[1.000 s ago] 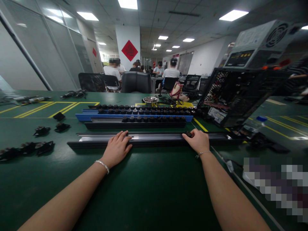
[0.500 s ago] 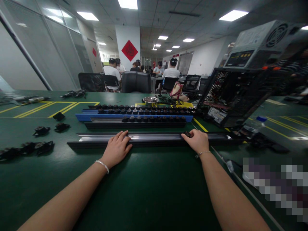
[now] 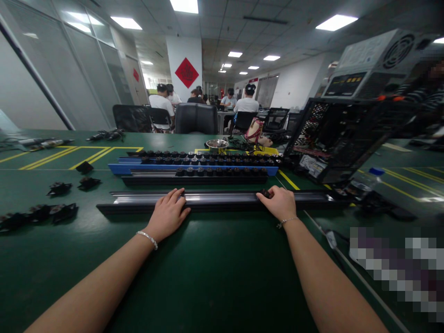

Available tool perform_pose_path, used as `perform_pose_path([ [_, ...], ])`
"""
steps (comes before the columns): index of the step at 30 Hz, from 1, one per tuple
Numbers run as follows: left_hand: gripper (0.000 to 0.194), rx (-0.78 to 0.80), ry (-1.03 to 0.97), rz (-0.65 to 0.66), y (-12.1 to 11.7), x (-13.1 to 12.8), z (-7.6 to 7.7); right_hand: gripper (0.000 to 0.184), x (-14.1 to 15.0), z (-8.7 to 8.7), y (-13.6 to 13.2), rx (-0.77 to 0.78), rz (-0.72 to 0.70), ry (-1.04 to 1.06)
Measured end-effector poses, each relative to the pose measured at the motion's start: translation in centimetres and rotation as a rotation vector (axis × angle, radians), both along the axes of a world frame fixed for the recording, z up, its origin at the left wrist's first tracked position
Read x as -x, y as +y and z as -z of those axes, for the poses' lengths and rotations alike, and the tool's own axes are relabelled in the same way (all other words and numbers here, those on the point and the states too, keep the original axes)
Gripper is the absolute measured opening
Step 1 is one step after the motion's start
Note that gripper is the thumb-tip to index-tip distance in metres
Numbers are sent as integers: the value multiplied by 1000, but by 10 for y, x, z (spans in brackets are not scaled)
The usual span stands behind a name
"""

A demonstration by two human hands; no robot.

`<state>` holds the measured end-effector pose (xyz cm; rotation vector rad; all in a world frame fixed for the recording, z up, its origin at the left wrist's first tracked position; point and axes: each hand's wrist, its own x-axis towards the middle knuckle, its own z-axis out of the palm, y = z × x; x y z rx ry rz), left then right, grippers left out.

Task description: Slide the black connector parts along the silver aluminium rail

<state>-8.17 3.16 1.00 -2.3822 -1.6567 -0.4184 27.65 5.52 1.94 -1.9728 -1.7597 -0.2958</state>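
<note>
A long black and silver rail (image 3: pixel 222 200) lies across the green table in front of me. My left hand (image 3: pixel 167 215) rests flat on its near edge, fingers stretched out and holding nothing. My right hand (image 3: pixel 279 203) is closed on a small black clip (image 3: pixel 265 193) that sits on the rail. Behind it lie two more rails (image 3: pixel 194 172) lined with several black clips, one on a blue base (image 3: pixel 118 169).
Loose black clips (image 3: pixel 41 212) lie at the left on the green table (image 3: pixel 208 268). An open computer case (image 3: pixel 343 138) with a power supply (image 3: pixel 374 62) on top stands at the right. A metal bowl (image 3: pixel 217 145) sits behind. People sit at desks far back.
My right hand has slid a little to the left along the rail with the black clip. My left hand has stayed still.
</note>
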Motion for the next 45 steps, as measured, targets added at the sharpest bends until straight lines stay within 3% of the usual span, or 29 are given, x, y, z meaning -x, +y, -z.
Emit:
perform_pose_path([
  [29,30,-9,-4,7,1,1,2,41,24,-2,0,-4,-78,-27],
  [45,29,1,-20,0,0,1,1,37,34,-6,-3,63,-227,46],
])
